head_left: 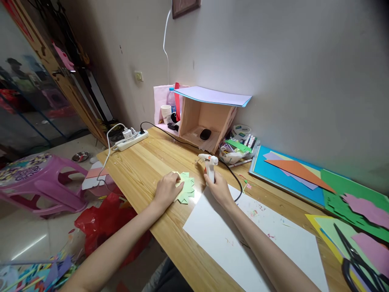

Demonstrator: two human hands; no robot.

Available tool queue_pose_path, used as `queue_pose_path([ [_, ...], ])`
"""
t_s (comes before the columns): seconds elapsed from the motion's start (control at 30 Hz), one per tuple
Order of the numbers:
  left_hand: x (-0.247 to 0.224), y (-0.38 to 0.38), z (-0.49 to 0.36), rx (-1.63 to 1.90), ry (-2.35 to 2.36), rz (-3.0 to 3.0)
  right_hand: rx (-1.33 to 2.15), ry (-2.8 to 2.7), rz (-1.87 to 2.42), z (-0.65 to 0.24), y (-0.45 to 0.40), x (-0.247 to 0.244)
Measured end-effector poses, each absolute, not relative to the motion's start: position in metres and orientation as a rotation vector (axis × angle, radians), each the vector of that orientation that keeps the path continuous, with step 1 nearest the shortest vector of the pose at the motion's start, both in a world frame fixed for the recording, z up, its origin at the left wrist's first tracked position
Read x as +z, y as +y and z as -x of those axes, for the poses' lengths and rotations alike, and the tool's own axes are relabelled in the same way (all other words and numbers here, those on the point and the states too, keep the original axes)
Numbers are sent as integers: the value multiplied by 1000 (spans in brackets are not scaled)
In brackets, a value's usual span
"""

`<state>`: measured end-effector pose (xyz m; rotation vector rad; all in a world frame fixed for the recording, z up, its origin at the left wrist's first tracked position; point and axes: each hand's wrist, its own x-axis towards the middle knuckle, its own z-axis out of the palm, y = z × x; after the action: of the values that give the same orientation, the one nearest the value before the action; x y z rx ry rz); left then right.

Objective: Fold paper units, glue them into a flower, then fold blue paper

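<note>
On the wooden table, my left hand (166, 190) bears on a light green paper cutout (186, 188) with a zigzag edge. Its fingers are curled over the cutout's left side, and the thumb lies across the paper. My right hand (219, 187) is wrapped round the grip of a white hot glue gun (210, 162), held just above the table. The gun's nozzle points left, beyond the cutout and apart from it. From the gun a black cord loops down by my right wrist. Under my right forearm lies a large white sheet (219, 231) with small coloured scraps on it.
A power strip (133, 140) sits at the table's left corner. Behind stand an open box (206, 117) holding a black mouse and a basket (240, 150) of supplies. Coloured paper (291, 174) and black scissors (355, 255) lie right. A pink stool (45, 186) stands left.
</note>
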<state>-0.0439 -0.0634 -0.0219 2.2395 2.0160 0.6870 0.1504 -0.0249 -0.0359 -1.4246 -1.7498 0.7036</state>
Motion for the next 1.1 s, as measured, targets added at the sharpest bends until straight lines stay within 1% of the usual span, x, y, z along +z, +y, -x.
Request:
queue_pose_path([
  [0.1, -24, -63, 43, 681, 2013, -2267, 831, -1637, 1383, -158, -31, -34],
  [0.2, -26, -63, 43, 698, 2019, -2294, 910, -1635, 1339, -164, -38, -33],
  [0.37, -27, -65, 44, 729, 2015, -2280, 999, -1670, 1248, -169, -47, -33],
  [0.7, -25, -65, 43, 722, 1976, -2264, 1138, -1587, 1222, -172, -41, -35],
  [0.9, -30, -64, 44, 894, 1904, -2228, 1275, -1548, 1183, -173, -40, -37],
  [1.1, -35, -58, 47, 1085, 1857, -1910, 1302, -1600, 1177, -174, -41, -38],
])
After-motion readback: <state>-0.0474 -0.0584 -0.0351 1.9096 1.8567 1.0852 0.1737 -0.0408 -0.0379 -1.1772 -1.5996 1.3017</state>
